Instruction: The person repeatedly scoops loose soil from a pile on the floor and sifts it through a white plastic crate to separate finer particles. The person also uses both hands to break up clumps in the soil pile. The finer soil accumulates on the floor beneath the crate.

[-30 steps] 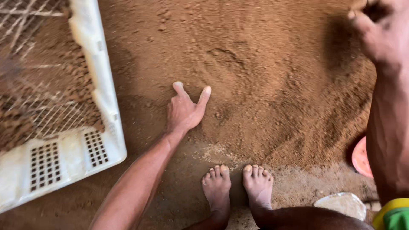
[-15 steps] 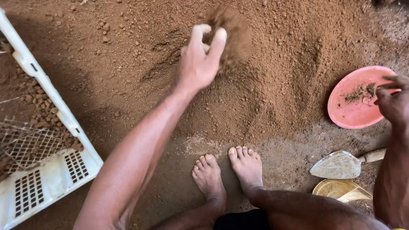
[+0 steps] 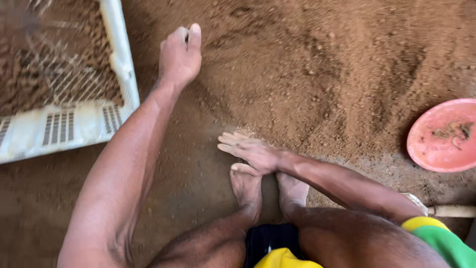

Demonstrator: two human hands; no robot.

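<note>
A white plastic crate with slotted walls sits at the upper left edge of the sandy ground, cut off by the frame at top and left. A wire mesh lies across its inside, and brown lumpy soil shows on and under the mesh; motion blur makes it hard to say which. At the right edge of the ground lies a round pink plastic dish, partly cut off, with a small smear of brown dirt and bits of debris in its middle.

The left hand is out over the loose brown sand just beside the crate's right wall, fingers curled into a loose fist with the thumb up; whether it encloses sand cannot be told. The right hand reaches across in front of the bare feet, fingers straight and spread flat, palm down at the near edge of the sand heap, gripping nothing.

Below the dish, a pale handle pokes in from the right edge; what it belongs to is hidden behind the right arm and the yellow-green sleeve. The toes of one foot are covered by the right wrist.
</note>
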